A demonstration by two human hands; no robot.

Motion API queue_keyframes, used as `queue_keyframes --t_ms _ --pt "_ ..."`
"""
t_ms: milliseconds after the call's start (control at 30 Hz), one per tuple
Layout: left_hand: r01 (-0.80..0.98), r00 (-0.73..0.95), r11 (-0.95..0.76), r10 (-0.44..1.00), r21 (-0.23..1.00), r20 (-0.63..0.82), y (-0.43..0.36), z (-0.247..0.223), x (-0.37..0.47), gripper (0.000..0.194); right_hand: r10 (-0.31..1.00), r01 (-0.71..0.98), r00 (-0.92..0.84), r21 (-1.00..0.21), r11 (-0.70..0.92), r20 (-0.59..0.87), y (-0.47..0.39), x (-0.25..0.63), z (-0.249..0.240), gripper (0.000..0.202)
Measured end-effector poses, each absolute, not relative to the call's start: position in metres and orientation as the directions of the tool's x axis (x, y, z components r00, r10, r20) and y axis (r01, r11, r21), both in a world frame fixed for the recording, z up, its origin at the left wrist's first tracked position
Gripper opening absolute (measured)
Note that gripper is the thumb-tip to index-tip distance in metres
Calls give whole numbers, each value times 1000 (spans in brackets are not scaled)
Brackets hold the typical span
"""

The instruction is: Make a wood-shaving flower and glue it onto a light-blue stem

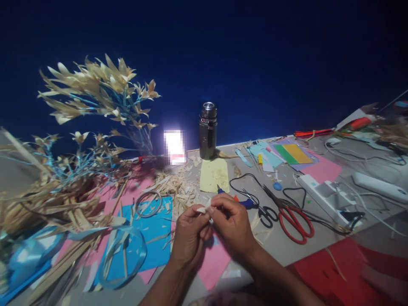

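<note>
Near the middle of the table, my left hand (193, 231) and my right hand (232, 219) meet, both closed in a pinch. Between their fingertips is a small white piece (205, 208), thin like a petal or husk strip. Part of it is hidden by the fingers. Just behind my right hand lie blue-handled pliers (247, 203), partly covered by it. A yellow paper sheet (214, 175) lies beyond the hands, and pink paper (213, 265) shows beneath them.
A dark flask (208, 131) stands at the back beside a bright, blurred screen (174, 146). Dried husk flowers (105, 89), blue paper (156, 246) and a ribbon roll (143, 250) are left. Red-handled scissors (296, 225), black-handled scissors (268, 216) and a power strip (328, 199) lie right.
</note>
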State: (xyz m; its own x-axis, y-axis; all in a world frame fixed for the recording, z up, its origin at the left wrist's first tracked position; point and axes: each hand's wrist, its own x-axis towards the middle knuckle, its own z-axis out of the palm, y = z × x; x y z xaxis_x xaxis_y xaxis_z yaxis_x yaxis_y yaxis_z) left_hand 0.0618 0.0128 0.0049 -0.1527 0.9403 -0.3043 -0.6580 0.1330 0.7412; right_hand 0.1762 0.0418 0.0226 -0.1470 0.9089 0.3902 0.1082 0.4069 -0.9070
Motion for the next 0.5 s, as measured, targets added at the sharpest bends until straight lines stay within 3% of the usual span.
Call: queue_keyframes --t_ms 500 --pt "-619 -34 186 964 763 -262 8 5 58 32 902 90 -139 -901 423 409 36 181 25 12"
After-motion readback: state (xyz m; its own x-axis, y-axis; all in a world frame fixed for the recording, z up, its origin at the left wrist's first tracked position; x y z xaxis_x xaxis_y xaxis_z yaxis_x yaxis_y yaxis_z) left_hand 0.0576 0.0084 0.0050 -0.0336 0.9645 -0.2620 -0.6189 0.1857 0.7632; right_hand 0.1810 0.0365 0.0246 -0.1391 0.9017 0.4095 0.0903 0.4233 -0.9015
